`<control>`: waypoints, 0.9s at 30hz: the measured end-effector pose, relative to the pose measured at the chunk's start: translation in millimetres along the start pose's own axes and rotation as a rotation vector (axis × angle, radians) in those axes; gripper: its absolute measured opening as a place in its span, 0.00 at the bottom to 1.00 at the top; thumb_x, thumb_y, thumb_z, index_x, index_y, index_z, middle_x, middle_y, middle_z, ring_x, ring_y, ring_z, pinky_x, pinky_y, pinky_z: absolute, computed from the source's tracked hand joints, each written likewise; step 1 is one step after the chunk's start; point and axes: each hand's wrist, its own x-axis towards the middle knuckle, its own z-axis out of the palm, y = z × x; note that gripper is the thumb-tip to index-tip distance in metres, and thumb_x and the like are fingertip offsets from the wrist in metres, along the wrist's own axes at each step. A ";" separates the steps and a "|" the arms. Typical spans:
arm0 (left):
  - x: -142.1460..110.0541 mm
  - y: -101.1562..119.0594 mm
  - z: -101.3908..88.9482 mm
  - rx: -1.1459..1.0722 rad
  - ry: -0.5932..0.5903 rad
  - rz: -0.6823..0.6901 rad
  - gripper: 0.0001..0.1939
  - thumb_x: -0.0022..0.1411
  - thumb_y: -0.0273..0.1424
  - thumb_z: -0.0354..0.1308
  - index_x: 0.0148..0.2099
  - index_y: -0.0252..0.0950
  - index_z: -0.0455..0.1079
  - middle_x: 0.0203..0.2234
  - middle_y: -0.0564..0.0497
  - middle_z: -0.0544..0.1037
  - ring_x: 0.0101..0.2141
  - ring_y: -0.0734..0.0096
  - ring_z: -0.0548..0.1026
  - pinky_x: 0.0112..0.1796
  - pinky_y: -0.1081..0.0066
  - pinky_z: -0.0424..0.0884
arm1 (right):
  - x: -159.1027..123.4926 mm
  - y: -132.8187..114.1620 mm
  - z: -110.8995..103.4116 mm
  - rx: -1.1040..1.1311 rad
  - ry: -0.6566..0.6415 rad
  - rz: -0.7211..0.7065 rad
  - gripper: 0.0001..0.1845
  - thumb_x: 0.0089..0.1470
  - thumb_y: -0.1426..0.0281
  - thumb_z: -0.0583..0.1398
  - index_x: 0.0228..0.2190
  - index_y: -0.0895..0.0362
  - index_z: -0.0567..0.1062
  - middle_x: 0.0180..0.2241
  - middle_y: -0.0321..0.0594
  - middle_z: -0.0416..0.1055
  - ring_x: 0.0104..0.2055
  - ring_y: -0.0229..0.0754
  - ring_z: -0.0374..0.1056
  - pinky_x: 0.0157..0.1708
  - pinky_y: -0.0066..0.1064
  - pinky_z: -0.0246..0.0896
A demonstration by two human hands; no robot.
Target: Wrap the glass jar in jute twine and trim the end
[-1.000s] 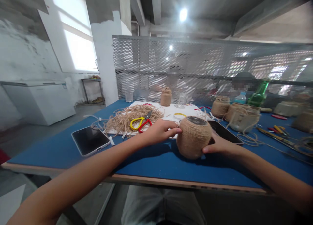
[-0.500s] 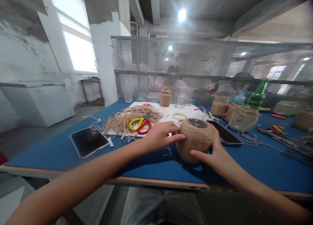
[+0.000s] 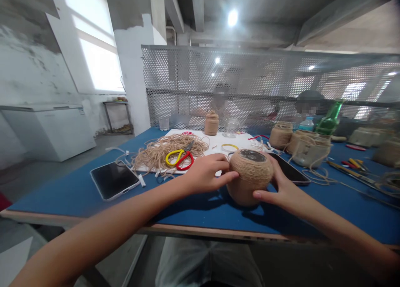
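A glass jar wrapped in twine [image 3: 250, 178] is held between my two hands just over the blue table, its dark glass round end facing up. My left hand [image 3: 211, 172] grips its left side, thumb on the front and the other fingers curled behind. On the right side, my right hand [image 3: 276, 180] wraps round it with the thumb across the front. To the left lies a heap of loose twine [image 3: 153, 149], with scissors [image 3: 180, 157] with one yellow and one red handle on top. A yellow ring [image 3: 230, 147] lies behind the jar.
Phones lie at left [image 3: 114, 180] and right [image 3: 290, 170]. A twine-wrapped jar [image 3: 211, 123] and a clear glass jar [image 3: 231, 128] stand before the perforated metal screen [image 3: 187, 78]. More jars [image 3: 281, 136], a green bottle [image 3: 329, 118] and tools [image 3: 354, 164] are at right. People sit beyond the screen.
My right thumb has slid a little to the right on the jar. The jar has shifted slightly, with both hands still on it.
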 end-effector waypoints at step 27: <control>-3.8 -9.0 -21.0 0.336 -0.112 0.262 0.14 0.60 0.34 0.44 0.27 0.35 0.66 0.24 0.50 0.70 0.28 0.72 0.66 0.29 0.71 0.60 | 8.4 -60.1 -5.3 -0.681 0.158 -0.479 0.24 0.48 0.69 0.56 0.49 0.52 0.61 0.49 0.43 0.64 0.54 0.52 0.56 0.54 0.49 0.48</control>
